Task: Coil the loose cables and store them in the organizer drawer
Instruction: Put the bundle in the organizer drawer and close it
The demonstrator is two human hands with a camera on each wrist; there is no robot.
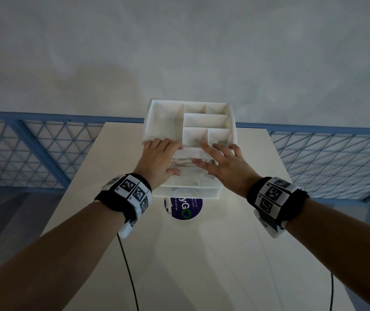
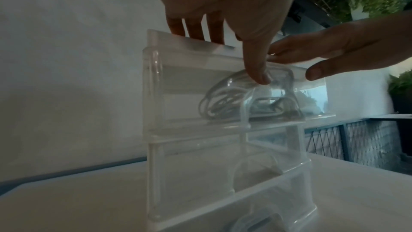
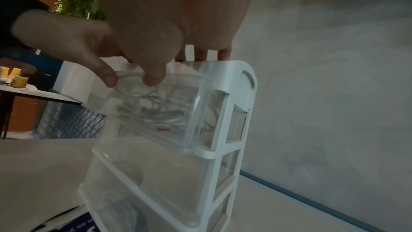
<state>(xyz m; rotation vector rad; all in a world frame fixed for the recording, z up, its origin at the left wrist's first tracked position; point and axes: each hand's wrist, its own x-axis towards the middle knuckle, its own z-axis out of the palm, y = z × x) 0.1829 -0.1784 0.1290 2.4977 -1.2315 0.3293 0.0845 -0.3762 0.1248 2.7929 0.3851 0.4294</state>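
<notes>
I read one item: round purple sticker (image 1: 183, 208) on the worktop (image 1: 235, 254), part-hidden, "…s clean", "…n as you go".
</notes>
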